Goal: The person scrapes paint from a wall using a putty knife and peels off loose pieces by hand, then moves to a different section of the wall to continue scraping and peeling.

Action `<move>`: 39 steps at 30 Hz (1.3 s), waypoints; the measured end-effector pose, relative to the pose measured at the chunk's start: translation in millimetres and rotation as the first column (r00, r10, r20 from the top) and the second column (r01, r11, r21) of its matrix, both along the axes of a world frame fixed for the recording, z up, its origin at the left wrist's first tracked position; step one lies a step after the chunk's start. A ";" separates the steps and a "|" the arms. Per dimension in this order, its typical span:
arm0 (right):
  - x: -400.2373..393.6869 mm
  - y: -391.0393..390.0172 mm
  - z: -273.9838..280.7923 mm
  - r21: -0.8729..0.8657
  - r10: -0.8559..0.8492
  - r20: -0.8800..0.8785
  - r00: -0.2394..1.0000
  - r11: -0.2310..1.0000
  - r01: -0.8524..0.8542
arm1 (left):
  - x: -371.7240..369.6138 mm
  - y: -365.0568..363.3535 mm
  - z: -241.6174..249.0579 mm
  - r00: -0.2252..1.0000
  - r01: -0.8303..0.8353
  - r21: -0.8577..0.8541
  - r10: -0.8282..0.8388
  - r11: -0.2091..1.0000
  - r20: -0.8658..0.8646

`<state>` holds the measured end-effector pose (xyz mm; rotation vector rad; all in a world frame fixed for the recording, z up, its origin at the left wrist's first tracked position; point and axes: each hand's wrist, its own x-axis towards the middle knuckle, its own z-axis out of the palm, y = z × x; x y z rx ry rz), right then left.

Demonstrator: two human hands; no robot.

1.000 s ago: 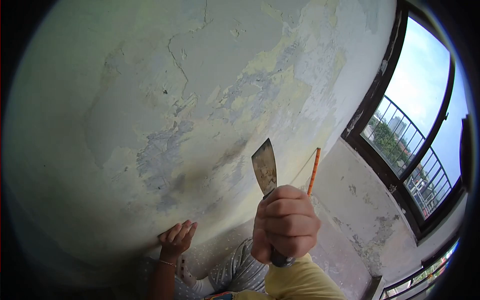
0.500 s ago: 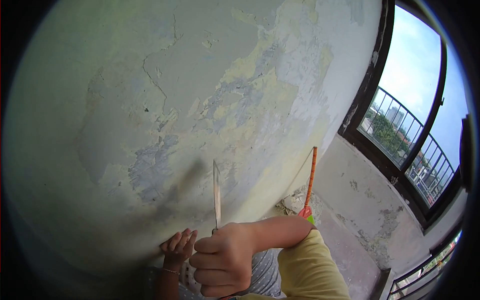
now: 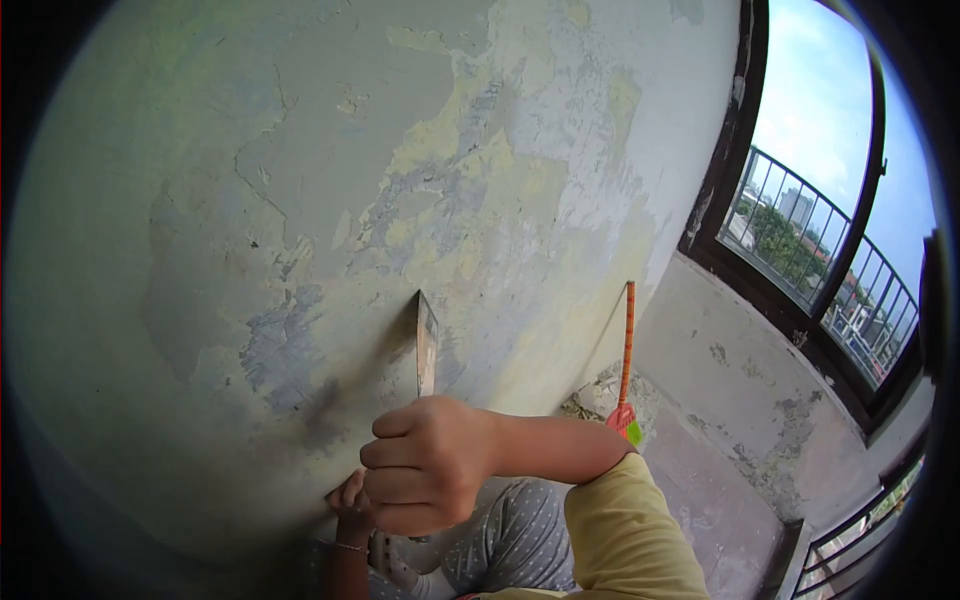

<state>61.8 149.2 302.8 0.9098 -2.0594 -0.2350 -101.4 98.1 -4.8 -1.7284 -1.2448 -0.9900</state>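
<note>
My right hand is closed in a fist around the handle of a scraper, which the fingers hide. Its flat metal blade points up, seen nearly edge-on, and the tip appears to meet the patchy, peeling wall. Lower down, my left hand rests with its fingers against the same wall, partly covered by the right fist. A thin bracelet circles the left wrist.
An orange-striped stick with a pink and green end leans in the corner near crumbled plaster. To the right are a dark-framed window and a low flaking wall. My dotted grey trousers show below.
My right hand has moved up and slightly left with the scraper, whose tip has come to the wall. The left hand stays on the wall, more covered. The view has shifted slightly.
</note>
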 end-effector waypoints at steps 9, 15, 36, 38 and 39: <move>12.7 36.0 6.7 0.009 -0.239 -0.055 0.970 0.971 0.240 | 9.4 -12.7 -6.2 0.952 -0.274 0.018 0.273 0.962 -0.137; 14.7 18.7 -12.6 0.060 -0.079 -0.032 0.996 0.995 0.080 | 4.8 -9.4 -14.7 0.960 -0.248 0.000 0.245 0.969 -0.135; 35.2 34.0 -30.4 -0.055 -0.011 -0.009 1.000 0.998 0.011 | 8.3 -11.3 -9.1 0.939 -0.308 0.033 0.310 0.951 -0.150; 39.3 35.1 -30.7 -0.057 -0.018 -0.002 1.000 0.998 0.018 | 8.0 -10.4 -9.7 0.949 -0.278 0.022 0.278 0.960 -0.152; 41.8 33.4 -31.9 -0.067 -0.026 0.000 1.000 0.997 0.026 | 9.6 -9.8 -9.9 0.949 -0.278 0.019 0.278 0.960 -0.149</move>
